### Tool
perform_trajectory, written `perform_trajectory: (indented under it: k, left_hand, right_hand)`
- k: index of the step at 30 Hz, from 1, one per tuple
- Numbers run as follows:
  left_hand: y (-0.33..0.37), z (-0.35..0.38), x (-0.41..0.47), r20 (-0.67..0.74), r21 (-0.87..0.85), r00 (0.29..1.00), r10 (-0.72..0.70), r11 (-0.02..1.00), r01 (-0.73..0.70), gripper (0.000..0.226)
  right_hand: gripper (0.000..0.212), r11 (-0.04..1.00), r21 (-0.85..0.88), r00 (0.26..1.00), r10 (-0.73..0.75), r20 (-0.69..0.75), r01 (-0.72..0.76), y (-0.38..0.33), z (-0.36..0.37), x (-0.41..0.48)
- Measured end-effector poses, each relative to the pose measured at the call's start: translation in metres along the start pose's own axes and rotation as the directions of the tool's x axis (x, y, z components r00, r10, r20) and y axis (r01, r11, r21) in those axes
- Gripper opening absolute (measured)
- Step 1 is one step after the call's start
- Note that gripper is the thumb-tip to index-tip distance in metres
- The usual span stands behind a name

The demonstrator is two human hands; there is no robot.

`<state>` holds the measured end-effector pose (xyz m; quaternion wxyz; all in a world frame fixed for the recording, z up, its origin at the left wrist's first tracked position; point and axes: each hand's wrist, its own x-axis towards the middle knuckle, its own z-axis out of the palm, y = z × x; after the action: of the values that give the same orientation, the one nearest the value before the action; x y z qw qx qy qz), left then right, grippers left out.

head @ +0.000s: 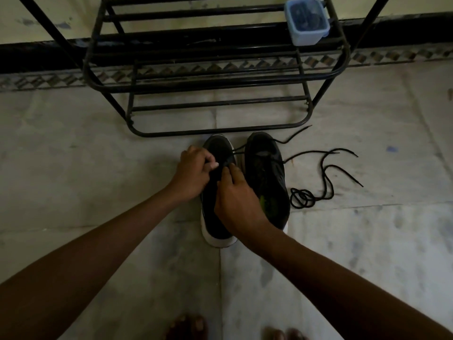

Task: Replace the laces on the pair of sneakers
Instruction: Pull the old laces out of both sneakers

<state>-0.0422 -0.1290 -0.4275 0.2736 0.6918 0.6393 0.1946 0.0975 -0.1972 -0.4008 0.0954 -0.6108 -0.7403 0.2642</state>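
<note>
Pinching lace (237, 150), left hand (193, 173) and right hand (235, 200) sit near the rack rail (220, 130).

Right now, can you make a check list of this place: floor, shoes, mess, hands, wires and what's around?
Surface: pale, stained floor.
Job's things: left shoe and right shoe side by side, tips toward the rack.
Clutter: loose lace on the floor right of the shoes, partly coiled.
Hands: left hand and right hand both pinch the lace on the left shoe.
Cables: nothing seen.
Surroundings: black rack holding a blue tub; wall behind; bare toes at the bottom edge.
</note>
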Motion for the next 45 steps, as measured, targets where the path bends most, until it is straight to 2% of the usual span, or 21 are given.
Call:
perform_trajectory:
  k: [2, 9, 13, 17, 19, 21, 22, 23, 25, 26, 28, 29, 30, 31, 32, 34, 36, 38, 40, 43, 45]
  left_hand:
    - [0.001, -0.004, 0.001, -0.03, -0.043, 1.0, -0.002, 0.999, 0.001, 0.008]
    - [-0.004, -0.01, 0.005, 0.038, -0.202, 0.997, -0.068, 0.977, 0.074, 0.004]
    - [-0.005, -0.012, 0.01, 0.086, -0.254, 0.992, -0.09, 0.961, 0.109, 0.022]
    - [0.008, -0.023, 0.016, 0.161, -0.331, 0.984, -0.079, 0.935, 0.129, 0.025]
    - [0.01, -0.036, 0.018, 0.074, -0.263, 0.997, -0.029, 0.964, 0.048, 0.027]
    - [0.01, -0.05, 0.019, -0.105, -0.093, 0.994, 0.015, 0.995, -0.025, 0.03]
    - [0.008, -0.054, 0.021, -0.181, -0.082, 0.983, -0.028, 0.997, 0.013, 0.031]
    - [0.008, -0.057, 0.023, -0.214, -0.195, 0.966, -0.145, 0.975, 0.103, 0.032]
    - [0.01, -0.059, 0.027, -0.123, -0.446, 0.93, -0.346, 0.856, 0.26, 0.028]
    - [0.007, -0.06, 0.028, -0.07, -0.482, 0.929, -0.364, 0.827, 0.288, 0.026]
    - [-0.001, -0.066, 0.026, -0.042, -0.278, 0.977, -0.211, 0.941, 0.192, 0.019]
    - [-0.002, -0.072, 0.022, -0.01, -0.071, 0.996, -0.086, 0.994, 0.085, 0.012]
    - [-0.002, -0.077, 0.019, 0.068, 0.09, 0.997, -0.024, 0.996, 0.018, 0.011]
    - [-0.004, -0.082, 0.016, 0.148, 0.226, 0.989, 0.005, 0.973, -0.039, 0.021]
    - [-0.005, -0.087, 0.014, 0.216, 0.274, 0.976, -0.015, 0.961, -0.046, 0.028]
    - [-0.01, -0.092, 0.012, 0.25, 0.432, 0.968, -0.017, 0.897, -0.095, 0.019]
    - [-0.02, -0.093, 0.013, 0.194, 0.59, 0.981, 0.015, 0.797, -0.129, 0.007]
    - [-0.031, -0.095, 0.011, 0.099, 0.603, 0.995, 0.016, 0.795, -0.073, 0.006]
    - [-0.039, -0.097, 0.009, 0.015, 0.61, 0.997, -0.071, 0.791, 0.048, 0.013]
    - [-0.052, -0.098, 0.007, -0.094, 0.745, 0.971, -0.219, 0.631, 0.215, 0.006]
    - [-0.058, -0.099, 0.005, -0.132, 0.79, 0.952, -0.275, 0.552, 0.269, 0.001]
  right_hand:
    - [0.06, 0.999, -0.032, 1.0, 0.009, 0.029, -0.008, -0.002, 0.002, -0.002]
    - [0.064, 0.998, -0.054, 0.995, 0.016, 0.097, -0.011, -0.007, 0.001, -0.003]
    - [0.064, 0.999, -0.041, 0.996, 0.02, 0.09, -0.017, -0.006, 0.002, -0.002]
    - [0.063, 0.999, -0.037, 0.997, 0.033, 0.073, -0.031, -0.005, 0.005, -0.003]
    - [0.064, 0.998, -0.039, 0.996, 0.052, 0.078, -0.049, -0.004, 0.006, -0.003]
    - [0.064, 0.997, -0.04, 0.995, 0.067, 0.075, -0.064, -0.004, 0.006, -0.002]
    - [0.064, 0.997, -0.04, 0.994, 0.072, 0.077, -0.069, -0.004, 0.006, -0.002]
    - [0.063, 0.997, -0.042, 0.994, 0.073, 0.079, -0.07, -0.004, 0.005, -0.002]
    - [0.063, 0.996, -0.045, 0.993, 0.078, 0.087, -0.074, -0.004, 0.004, -0.003]
    - [0.063, 0.996, -0.048, 0.993, 0.08, 0.091, -0.076, -0.004, 0.004, -0.003]
    - [0.062, 0.995, -0.058, 0.992, 0.084, 0.091, -0.079, -0.005, 0.004, -0.003]
    - [0.062, 0.995, -0.058, 0.992, 0.085, 0.09, -0.08, -0.006, 0.004, -0.003]
    - [0.062, 0.995, -0.058, 0.992, 0.085, 0.089, -0.08, -0.006, 0.004, -0.003]
    - [0.062, 0.995, -0.058, 0.993, 0.083, 0.088, -0.078, -0.006, 0.003, -0.003]
    - [0.062, 0.995, -0.058, 0.993, 0.081, 0.088, -0.076, -0.006, 0.003, -0.003]
    - [0.062, 0.995, -0.057, 0.993, 0.083, 0.087, -0.078, -0.006, 0.003, -0.003]
    - [0.062, 0.995, -0.06, 0.992, 0.088, 0.085, -0.083, -0.006, 0.005, -0.002]
    - [0.063, 0.994, -0.06, 0.992, 0.096, 0.087, -0.091, -0.007, 0.007, -0.002]
    - [0.064, 0.993, -0.065, 0.991, 0.103, 0.089, -0.097, -0.006, 0.008, -0.002]
    - [0.064, 0.992, -0.077, 0.989, 0.109, 0.096, -0.102, -0.007, 0.008, -0.001]
    - [0.065, 0.991, -0.085, 0.989, 0.109, 0.105, -0.101, -0.008, 0.008, -0.001]
